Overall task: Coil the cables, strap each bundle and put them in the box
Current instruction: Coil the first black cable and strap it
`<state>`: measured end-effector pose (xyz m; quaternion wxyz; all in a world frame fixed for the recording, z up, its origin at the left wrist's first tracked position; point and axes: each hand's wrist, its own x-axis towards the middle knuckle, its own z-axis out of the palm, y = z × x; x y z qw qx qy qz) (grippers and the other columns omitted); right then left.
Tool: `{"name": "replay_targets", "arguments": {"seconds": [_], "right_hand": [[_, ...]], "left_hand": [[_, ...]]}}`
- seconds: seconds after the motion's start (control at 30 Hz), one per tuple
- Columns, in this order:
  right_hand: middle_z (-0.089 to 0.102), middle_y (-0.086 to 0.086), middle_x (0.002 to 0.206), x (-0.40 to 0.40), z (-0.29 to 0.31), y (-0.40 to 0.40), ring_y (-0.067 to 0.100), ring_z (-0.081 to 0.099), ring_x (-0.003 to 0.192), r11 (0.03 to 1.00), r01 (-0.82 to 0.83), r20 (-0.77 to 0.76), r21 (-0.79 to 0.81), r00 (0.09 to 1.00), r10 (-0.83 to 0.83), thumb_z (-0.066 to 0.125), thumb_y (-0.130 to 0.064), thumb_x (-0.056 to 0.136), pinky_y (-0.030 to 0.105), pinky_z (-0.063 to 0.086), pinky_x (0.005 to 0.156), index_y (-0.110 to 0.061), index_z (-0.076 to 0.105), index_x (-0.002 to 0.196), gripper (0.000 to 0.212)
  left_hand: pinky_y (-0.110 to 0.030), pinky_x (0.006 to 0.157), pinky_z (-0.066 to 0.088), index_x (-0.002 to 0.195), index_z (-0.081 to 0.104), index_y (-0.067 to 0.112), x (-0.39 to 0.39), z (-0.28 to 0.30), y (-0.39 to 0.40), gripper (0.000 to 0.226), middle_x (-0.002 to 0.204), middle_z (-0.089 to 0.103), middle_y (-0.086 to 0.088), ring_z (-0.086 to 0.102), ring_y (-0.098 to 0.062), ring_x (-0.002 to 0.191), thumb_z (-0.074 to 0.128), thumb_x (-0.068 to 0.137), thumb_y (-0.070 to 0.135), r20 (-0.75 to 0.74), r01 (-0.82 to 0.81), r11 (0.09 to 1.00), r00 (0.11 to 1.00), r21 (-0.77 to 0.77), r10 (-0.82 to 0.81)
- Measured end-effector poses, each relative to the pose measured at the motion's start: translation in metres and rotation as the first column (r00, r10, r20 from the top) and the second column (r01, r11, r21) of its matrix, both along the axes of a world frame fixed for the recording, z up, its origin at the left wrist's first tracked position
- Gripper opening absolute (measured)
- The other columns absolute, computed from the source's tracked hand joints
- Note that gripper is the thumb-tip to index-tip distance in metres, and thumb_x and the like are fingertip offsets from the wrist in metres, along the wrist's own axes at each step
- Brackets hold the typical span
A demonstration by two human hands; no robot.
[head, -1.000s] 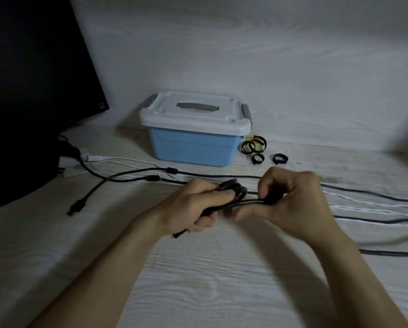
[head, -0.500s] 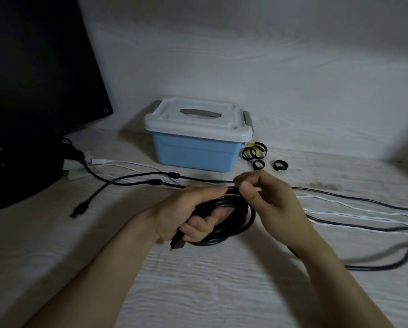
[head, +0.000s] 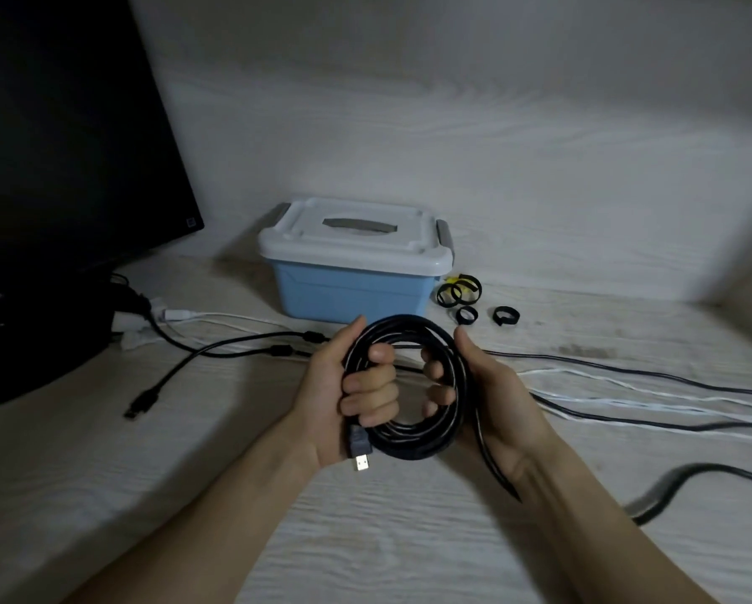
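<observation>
A black cable coil stands upright above the table, facing me, held by both hands. My left hand grips its left side, fingers curled through the ring, with the USB plug hanging below. My right hand grips the right side, and the cable's loose tail runs down past that wrist. Behind the coil stands the blue box with its white lid shut. Several black straps lie to the right of the box.
A dark monitor fills the left. Loose black and white cables run across the table to the right, and a black cable with a plug lies at the left. A thick black cable curves at the lower right.
The coil has been raised from flat near the table to upright. My right hand moved from pinching the cable at the top to gripping the coil's right side.
</observation>
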<state>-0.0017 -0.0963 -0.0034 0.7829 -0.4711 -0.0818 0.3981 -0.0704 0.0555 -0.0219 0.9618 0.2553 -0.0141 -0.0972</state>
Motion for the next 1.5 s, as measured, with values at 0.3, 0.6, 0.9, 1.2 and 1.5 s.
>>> {"name": "replay_targets", "arguments": {"seconds": [0.3,0.6,0.9,1.2,1.5], "right_hand": [[0.035,0.000,0.055,0.001,-0.007,0.004,0.012,0.027,0.044,0.976,0.201,0.266,-0.087,0.949,-0.172,0.050,-0.039,0.100,0.024,0.030,0.041,-0.004,0.060,0.096,0.037],[0.064,-0.011,0.069,0.022,-0.017,-0.019,0.000,0.058,0.054,0.804,0.469,0.931,-0.366,0.170,0.324,0.048,-0.034,0.102,0.028,0.044,0.058,-0.024,0.062,0.119,0.024],[0.062,-0.012,0.074,0.030,-0.019,-0.022,0.005,0.053,0.062,0.748,0.536,0.897,-0.391,0.041,0.440,0.065,-0.025,0.093,0.029,0.041,0.061,-0.025,0.072,0.099,0.009],[0.055,-0.004,0.085,-0.009,-0.026,0.004,0.019,0.055,0.076,0.825,0.233,0.814,-0.515,-0.170,0.556,0.044,-0.023,0.088,0.041,0.047,0.066,-0.019,0.068,0.104,0.029],[0.064,-0.020,0.071,-0.023,-0.018,0.002,0.001,0.055,0.058,0.919,0.372,0.973,-0.128,-0.134,0.189,0.081,-0.026,0.077,0.011,0.045,0.057,-0.027,0.061,0.084,0.022]], "left_hand": [[-0.024,0.037,0.022,0.063,0.046,0.017,0.003,-0.001,-0.005,0.043,0.038,0.025,0.007,0.024,-0.009,0.030,0.037,0.094,0.046,-0.063,-0.037,0.993,0.997,0.109,0.044],[-0.021,0.034,0.015,0.054,0.042,0.021,0.000,0.009,0.003,0.048,0.036,0.021,0.009,0.018,-0.007,0.028,0.037,0.095,0.046,-0.128,-0.474,0.881,0.873,0.012,0.471],[-0.017,0.037,0.025,0.059,0.038,0.021,0.000,0.009,0.029,0.038,0.043,0.025,0.008,0.021,-0.011,0.035,0.031,0.094,0.035,-0.362,-0.845,0.534,0.508,-0.033,0.781],[-0.024,0.047,0.033,0.080,0.041,0.017,0.010,0.009,-0.003,0.040,0.052,0.042,0.005,0.037,-0.011,0.045,0.027,0.104,0.046,0.137,-0.849,0.269,0.365,0.455,0.921],[-0.028,0.065,0.046,0.086,0.050,0.015,0.000,-0.007,-0.014,0.043,0.068,0.058,0.007,0.057,-0.006,0.064,0.041,0.091,0.057,0.605,-0.574,-0.226,0.646,0.787,0.465]]}}
